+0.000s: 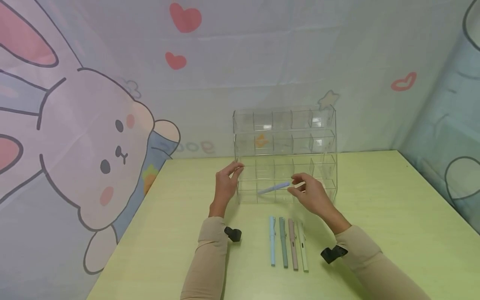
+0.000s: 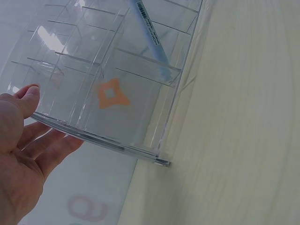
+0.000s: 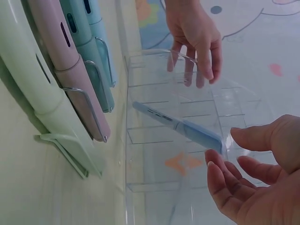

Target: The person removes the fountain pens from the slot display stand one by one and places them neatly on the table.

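Note:
A clear, tiered display rack (image 1: 283, 160) with divided compartments stands upright on the table. My left hand (image 1: 226, 183) grips its left side panel, thumb inside and fingers outside in the left wrist view. A blue-lavender pen (image 1: 273, 188) lies slanted across the rack's lowest tier, its cap end raised toward the right; the left wrist view shows printed text on its barrel (image 2: 151, 35). Beside that cap end is my right hand (image 1: 310, 193), thumb and fingers spread apart around it without a visible pinch in the right wrist view (image 3: 258, 173).
In front of the rack, a light blue pen (image 1: 272, 241), a dark green pen (image 1: 283, 242), a mauve pen (image 1: 293, 245) and a pale green pen (image 1: 303, 246) lie side by side on the table (image 1: 157, 250). A printed cloth (image 1: 225, 75) hangs behind the rack.

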